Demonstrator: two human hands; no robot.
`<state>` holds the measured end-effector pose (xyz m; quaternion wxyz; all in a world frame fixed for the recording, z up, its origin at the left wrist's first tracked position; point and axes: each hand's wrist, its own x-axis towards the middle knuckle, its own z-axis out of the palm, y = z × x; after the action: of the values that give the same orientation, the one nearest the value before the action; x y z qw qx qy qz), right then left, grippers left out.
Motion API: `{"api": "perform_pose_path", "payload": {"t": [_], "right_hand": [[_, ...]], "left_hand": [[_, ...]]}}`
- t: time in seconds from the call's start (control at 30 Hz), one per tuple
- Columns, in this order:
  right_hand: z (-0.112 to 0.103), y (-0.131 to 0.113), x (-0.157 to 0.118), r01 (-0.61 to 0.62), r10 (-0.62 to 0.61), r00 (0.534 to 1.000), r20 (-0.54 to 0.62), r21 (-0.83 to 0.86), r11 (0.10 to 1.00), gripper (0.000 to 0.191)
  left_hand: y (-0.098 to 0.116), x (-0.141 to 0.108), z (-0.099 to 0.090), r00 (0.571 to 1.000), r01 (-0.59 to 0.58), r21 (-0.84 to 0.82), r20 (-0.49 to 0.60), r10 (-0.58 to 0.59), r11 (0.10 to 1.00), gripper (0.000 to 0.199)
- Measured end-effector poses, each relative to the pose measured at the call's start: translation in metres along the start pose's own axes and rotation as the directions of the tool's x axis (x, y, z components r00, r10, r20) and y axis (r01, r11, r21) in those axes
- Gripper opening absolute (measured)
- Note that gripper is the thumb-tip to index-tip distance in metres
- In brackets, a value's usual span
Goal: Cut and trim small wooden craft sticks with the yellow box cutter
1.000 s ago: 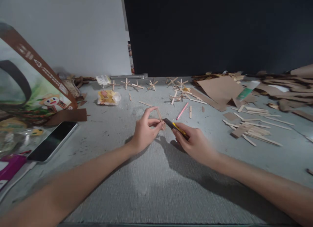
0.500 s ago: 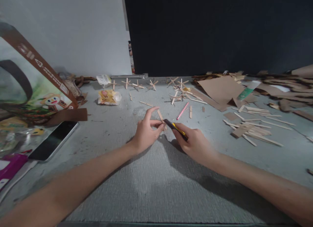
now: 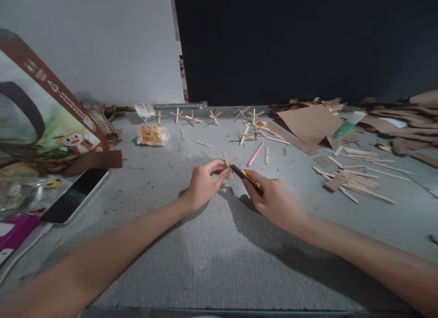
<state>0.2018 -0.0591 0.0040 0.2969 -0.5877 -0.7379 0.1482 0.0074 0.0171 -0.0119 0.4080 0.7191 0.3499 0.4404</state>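
Observation:
Near the middle of the grey table, my left hand (image 3: 205,181) pinches a small wooden stick piece (image 3: 226,158) between thumb and fingers. A black and yellow utility knife (image 3: 252,182) is gripped in my right hand (image 3: 278,204), its tip touching or very close to the wood at my left fingertips. The exact contact is too small to tell. Beyond my hands lie a pink patterned stick (image 3: 256,154) and a short flat wooden stick (image 3: 267,155).
Several crossed-stick pieces (image 3: 214,117) stand along the back beside a yellow packet (image 3: 150,135). To the right are loose sticks (image 3: 366,190), brown cardboard (image 3: 304,124) and a green-white tube (image 3: 349,125). A phone (image 3: 75,197) and a printed bag (image 3: 51,103) are at left.
My left index finger has come down from its raised position onto the wood piece, which now stands more upright. My right hand with the knife has barely moved.

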Motion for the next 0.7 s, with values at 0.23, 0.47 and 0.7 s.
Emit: {"api": "perform_pose_path", "payload": {"t": [0.23, 0.47, 0.7], "right_hand": [[0.0004, 0.0012, 0.0009, 0.01, -0.008, 1.0, -0.021, 0.092, 0.996, 0.031], [0.002, 0.0036, 0.0003, 0.01, -0.01, 1.0, -0.003, 0.108, 0.994, 0.027], [-0.0009, -0.0006, 0.0015, -0.006, 0.0, 1.0, 0.03, 0.179, 0.984, 0.026]], "left_hand": [[0.0005, 0.0049, -0.0009, 0.998, 0.061, -0.202, 0.031, -0.056, 0.977, 0.036], [-0.0042, 0.0063, -0.0005, 0.997, 0.077, -0.21, 0.01, -0.076, 0.975, 0.044], [-0.0035, 0.0068, -0.0013, 0.996, 0.083, -0.213, 0.006, -0.084, 0.973, 0.05]]}}
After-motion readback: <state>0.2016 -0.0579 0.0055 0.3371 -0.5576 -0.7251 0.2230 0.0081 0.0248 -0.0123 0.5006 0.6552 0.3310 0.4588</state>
